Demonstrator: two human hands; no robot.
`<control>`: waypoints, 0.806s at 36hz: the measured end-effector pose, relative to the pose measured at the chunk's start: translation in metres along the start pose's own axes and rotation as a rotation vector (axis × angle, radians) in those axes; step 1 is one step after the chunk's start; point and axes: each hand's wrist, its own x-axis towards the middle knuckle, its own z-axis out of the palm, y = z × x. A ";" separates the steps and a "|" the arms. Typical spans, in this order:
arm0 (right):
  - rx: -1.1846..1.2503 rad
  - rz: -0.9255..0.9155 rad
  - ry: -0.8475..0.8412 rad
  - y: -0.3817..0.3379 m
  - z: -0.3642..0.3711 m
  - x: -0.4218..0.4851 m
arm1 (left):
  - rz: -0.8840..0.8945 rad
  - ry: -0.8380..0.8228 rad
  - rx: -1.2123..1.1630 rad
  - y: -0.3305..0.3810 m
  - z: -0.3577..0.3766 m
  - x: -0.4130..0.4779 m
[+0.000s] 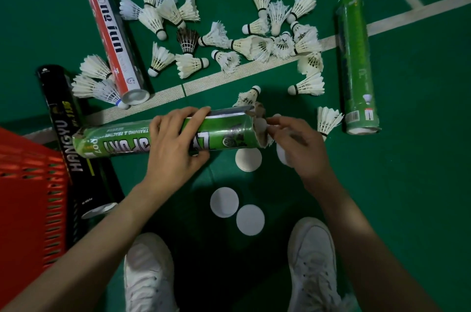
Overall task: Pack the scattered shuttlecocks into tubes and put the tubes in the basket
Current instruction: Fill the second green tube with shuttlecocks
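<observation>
Gripping the green printed cardboard tube (229, 132) round its middle, our left hand (175, 143) holds it roughly level, fingers curled over the top and thumb underneath. The tube's long axis runs left to right in front of us. Its far end points at the red slatted plastic basket (25, 197), and its torn open mouth faces our right hand (298, 146). That hand sits right at the mouth, fingertips pinching a white feather shuttlecock (262, 125); we cannot tell how far in it is. We judge the coming push must go straight along the axis, leftward, and the ragged rim may snag feathers.

Just beyond the tube's mouth lies one loose shuttlecock (251, 96). Another (327, 120) stands right of the mouth, beside a second green tube (356, 64). Both are nearer the right hand. The main heap of white shuttlecocks (254, 41) lies further beyond the tube, past the white court line (204, 82). A red-and-white tube (114, 41) lies beyond the held tube's left half, and a black tube (68, 138) crosses behind its left end. White round lids (248, 158) rest on the floor on our side of the tube, near our white shoes (311, 260).
</observation>
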 end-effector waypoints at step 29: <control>0.255 -0.019 0.024 -0.004 -0.003 0.000 | -0.045 0.021 -0.107 -0.010 0.005 0.003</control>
